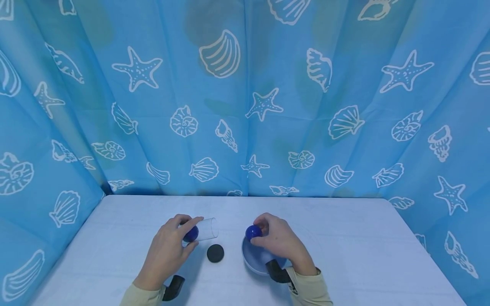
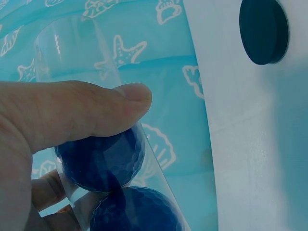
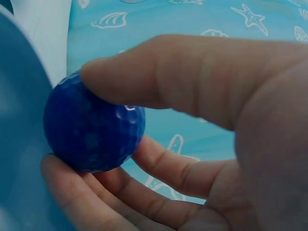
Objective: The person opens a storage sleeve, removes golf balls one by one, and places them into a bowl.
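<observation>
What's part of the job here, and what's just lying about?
Job, likely:
clear tube with blue balls, left grip
another blue ball, right grip
bowl, close by

Not in use:
black disc, untouched; maybe the tube's lid
curtain, backdrop

A blue seashell-print curtain (image 1: 291, 131) fills the upper part of the frame and continues down both sides, hanging in loose vertical folds. White outlines of starfish (image 1: 138, 69), scallops (image 1: 346, 122) and spiral shells (image 1: 184, 122) cover it, with dull greenish and greyish patches toward the top. Across the lower part stretches a white-topped table (image 1: 356, 255), its far edge straight, under cool light with soft shadows.
</observation>
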Available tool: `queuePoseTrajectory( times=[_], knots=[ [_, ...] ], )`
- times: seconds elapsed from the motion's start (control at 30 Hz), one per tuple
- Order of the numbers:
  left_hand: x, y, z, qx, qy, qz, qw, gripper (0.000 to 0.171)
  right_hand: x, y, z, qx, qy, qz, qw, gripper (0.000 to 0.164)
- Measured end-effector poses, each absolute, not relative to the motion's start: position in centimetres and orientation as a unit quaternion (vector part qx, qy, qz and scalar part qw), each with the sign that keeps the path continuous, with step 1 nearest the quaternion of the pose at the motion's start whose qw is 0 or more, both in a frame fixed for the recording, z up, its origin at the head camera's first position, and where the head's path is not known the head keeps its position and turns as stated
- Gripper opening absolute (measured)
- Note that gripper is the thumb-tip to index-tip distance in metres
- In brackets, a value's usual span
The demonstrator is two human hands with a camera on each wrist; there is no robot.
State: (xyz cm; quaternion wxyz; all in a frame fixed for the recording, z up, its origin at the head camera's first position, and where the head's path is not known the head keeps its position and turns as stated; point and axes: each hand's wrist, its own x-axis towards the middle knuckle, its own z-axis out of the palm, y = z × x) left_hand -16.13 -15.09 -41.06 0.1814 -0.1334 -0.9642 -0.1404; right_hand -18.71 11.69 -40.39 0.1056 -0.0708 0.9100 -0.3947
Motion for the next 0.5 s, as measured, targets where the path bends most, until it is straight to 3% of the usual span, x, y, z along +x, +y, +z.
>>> queuePoseTrajectory(
  times=[0.5],
  knots=[
    [-16.15,-14.97,-40.96,-0.124,-0.966,-0.144,0.174,0.060,-18.96,11.95,-41.12,-0.112,0.914,-0.368,0.130,0.039]
  ],
)
